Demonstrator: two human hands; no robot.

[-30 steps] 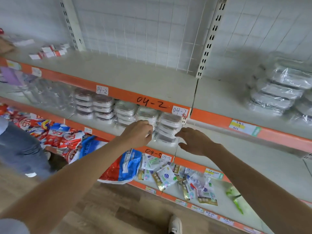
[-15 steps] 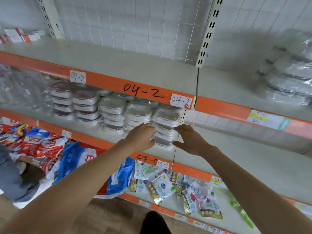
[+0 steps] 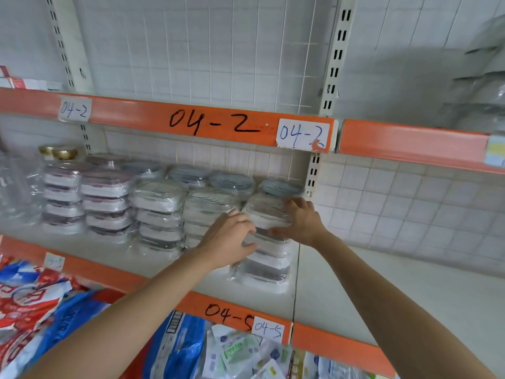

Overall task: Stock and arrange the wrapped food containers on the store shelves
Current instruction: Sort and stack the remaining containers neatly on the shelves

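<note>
Several stacks of plastic-wrapped food containers stand in a row on the middle shelf [image 3: 273,299]. The rightmost stack [image 3: 266,262] is nearest me, at the shelf's right end. My left hand [image 3: 228,237] lies against its left side with fingers curved onto the wrap. My right hand [image 3: 302,221] holds the upper right corner of the same stack, thumb in front and fingers on top. The neighbouring stack [image 3: 157,214] to the left stands untouched. Grey-lidded containers [image 3: 280,187] sit behind the held stack.
Further stacks with dark lids [image 3: 105,203] fill the left of the shelf, next to clear wrapped goods [image 3: 16,187]. The shelf bay [image 3: 396,283] to the right is bare. Snack bags [image 3: 35,305] and small packets [image 3: 240,354] lie on the shelf below. More wrapped containers [image 3: 486,88] sit upper right.
I have leaned closer to the shelf. Both hands moved from the front edge inward onto the rightmost stack, one on either side.
</note>
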